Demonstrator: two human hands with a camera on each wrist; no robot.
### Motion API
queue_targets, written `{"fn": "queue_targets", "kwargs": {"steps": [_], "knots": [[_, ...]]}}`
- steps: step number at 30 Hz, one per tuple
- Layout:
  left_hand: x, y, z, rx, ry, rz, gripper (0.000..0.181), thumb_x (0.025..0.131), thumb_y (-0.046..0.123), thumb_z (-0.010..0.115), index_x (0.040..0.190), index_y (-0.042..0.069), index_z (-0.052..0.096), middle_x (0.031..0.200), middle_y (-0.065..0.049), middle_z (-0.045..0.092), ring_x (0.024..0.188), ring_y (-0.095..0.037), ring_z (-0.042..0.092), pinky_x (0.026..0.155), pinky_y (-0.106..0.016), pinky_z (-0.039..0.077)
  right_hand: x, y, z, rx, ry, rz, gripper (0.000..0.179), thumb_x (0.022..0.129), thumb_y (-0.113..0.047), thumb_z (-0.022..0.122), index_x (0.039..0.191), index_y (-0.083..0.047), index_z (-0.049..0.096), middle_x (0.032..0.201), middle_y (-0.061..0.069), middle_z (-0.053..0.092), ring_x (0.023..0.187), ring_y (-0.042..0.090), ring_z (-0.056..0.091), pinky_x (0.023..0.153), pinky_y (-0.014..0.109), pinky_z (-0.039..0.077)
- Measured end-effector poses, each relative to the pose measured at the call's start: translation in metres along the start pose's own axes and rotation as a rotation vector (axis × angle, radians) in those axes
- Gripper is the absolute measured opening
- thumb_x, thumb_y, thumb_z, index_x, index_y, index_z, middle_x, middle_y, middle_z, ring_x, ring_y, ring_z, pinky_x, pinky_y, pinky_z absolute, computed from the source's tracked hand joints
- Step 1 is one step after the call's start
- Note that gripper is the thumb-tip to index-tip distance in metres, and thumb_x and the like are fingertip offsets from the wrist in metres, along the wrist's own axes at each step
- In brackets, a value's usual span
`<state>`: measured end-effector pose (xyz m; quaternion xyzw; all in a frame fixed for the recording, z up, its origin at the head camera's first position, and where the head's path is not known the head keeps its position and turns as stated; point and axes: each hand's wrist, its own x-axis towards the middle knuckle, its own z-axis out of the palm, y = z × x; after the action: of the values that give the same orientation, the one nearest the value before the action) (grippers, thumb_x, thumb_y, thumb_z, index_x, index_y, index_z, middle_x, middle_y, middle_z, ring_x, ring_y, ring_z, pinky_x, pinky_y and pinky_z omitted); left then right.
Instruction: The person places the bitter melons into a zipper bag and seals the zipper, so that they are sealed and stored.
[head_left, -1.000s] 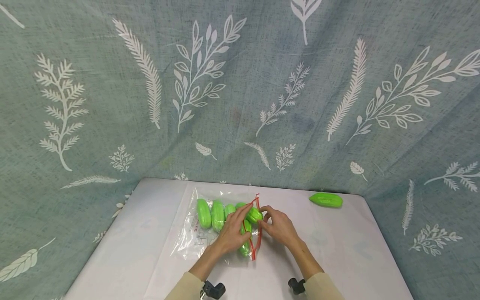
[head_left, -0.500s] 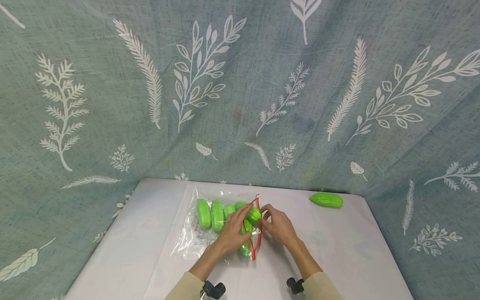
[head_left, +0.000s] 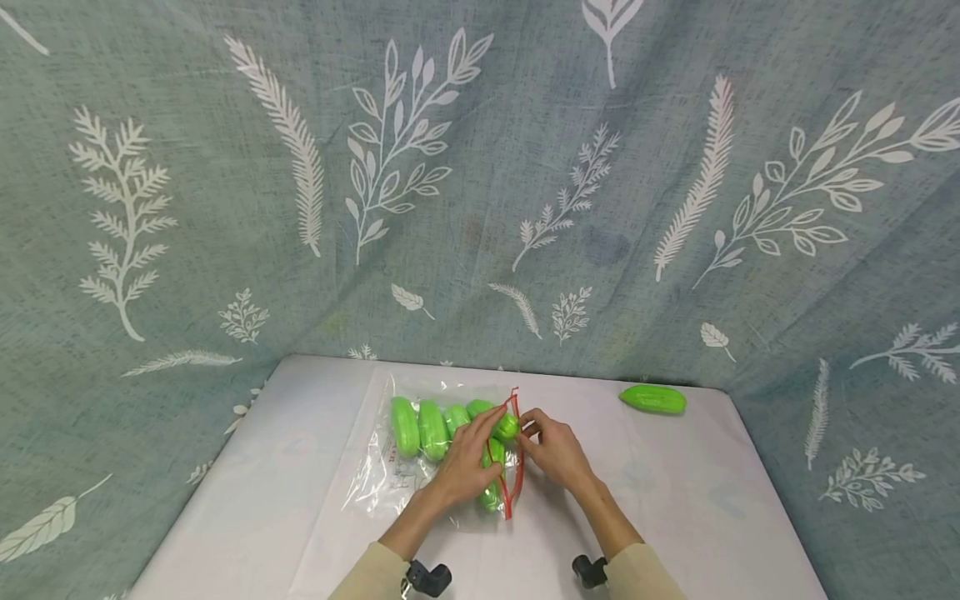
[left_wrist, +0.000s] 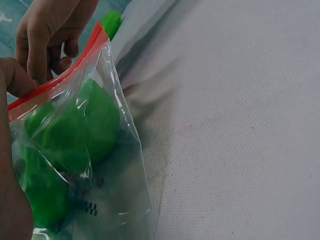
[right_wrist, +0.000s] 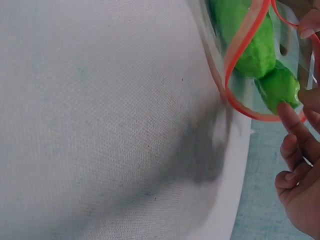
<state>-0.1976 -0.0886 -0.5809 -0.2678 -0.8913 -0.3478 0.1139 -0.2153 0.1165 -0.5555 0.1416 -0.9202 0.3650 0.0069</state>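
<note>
A clear zip bag (head_left: 375,487) with a red zip edge lies on the table, its mouth to the right. Inside are several bright green ribbed cucumbers (head_left: 406,427), partly hidden by my left hand (head_left: 463,468). That hand lies across the bag, gripping the upper side of its mouth, with a finger over the red strip in the left wrist view. My right hand (head_left: 558,454) is at the mouth. Its thumb and index finger pinch the end of one cucumber (right_wrist: 280,89), most of which is within the bag; the other fingers curl loosely.
One more cucumber (head_left: 652,399) lies at the table's back right. The white-covered table (head_left: 675,492) ends at a grey-green leaf-patterned cloth (head_left: 465,317) behind and at both sides.
The pinched cucumber has slid a little left, deeper into the bag, with the right fingertips following. Cucumbers inside have shifted slightly left. My left hand has stayed in place.
</note>
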Motion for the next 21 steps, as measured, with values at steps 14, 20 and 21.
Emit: {"fn": "queue_targets", "kwargs": {"steps": [14,20,21], "knots": [[-0.0001,0.0022,-0.0005,-0.004,0.007,0.008,0.091,0.075,0.018,0.068,0.159,0.013,0.031,0.159,-0.003,0.037,0.143,-0.023,0.04,0.112,-0.05,0.036,0.0002,-0.0011,0.0018,0.026,-0.033,-0.009,0.021,0.095,-0.028,0.069,0.115,-0.023,0.066,0.102,-0.004,0.074,0.082,0.01,0.06,0.068,0.029,0.048],[0.0006,0.0028,0.0002,-0.005,0.024,0.02,0.091,0.074,0.016,0.068,0.158,0.013,0.032,0.158,-0.003,0.038,0.142,-0.023,0.041,0.11,-0.05,0.037,0.0004,-0.0038,0.0009,0.015,-0.045,-0.005,0.025,0.096,-0.029,0.069,0.119,-0.022,0.067,0.105,-0.004,0.073,0.083,0.01,0.059,0.068,0.029,0.049],[0.0008,0.0028,0.0003,-0.004,0.03,0.026,0.091,0.074,0.016,0.068,0.158,0.012,0.032,0.158,-0.003,0.038,0.142,-0.023,0.042,0.11,-0.051,0.037,0.0007,-0.004,0.0008,0.013,-0.047,-0.01,0.025,0.096,-0.029,0.068,0.12,-0.021,0.067,0.105,-0.004,0.073,0.082,0.01,0.059,0.068,0.029,0.048]]}}
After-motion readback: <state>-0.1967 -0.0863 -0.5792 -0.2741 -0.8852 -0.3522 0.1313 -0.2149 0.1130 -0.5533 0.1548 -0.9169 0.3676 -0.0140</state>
